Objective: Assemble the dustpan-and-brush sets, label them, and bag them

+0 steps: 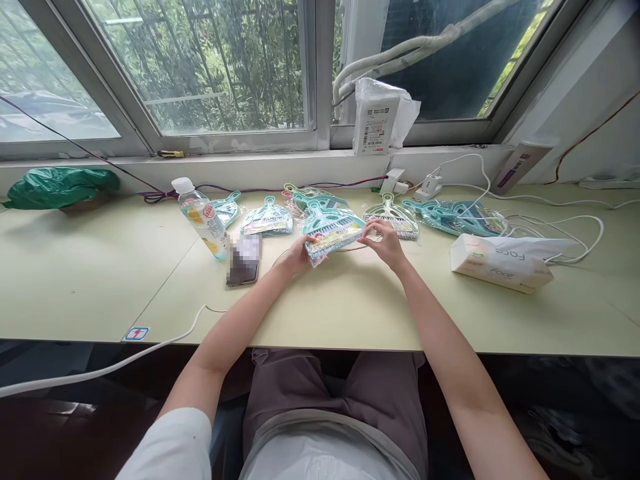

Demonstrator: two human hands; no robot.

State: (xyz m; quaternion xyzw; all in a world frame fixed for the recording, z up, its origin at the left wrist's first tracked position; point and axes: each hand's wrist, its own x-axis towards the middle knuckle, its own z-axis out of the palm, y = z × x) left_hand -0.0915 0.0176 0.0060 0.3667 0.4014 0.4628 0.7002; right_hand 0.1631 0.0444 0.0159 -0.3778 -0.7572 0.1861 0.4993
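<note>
Between my hands, above the middle of the table, is a small teal dustpan and brush set in a clear wrapper with a printed label. My left hand is closed on its lower left corner. My right hand pinches the wrapper at the right end. Behind it lie more wrapped sets: a teal one to the left, a pale green one to the right, and several overlapping teal ones farther right. Another wrapped set is partly hidden behind a bottle.
A clear bottle with a white cap stands left, beside a phone. A tissue pack and loose white cables lie right. A green plastic bag rests far left. A white package leans against the window.
</note>
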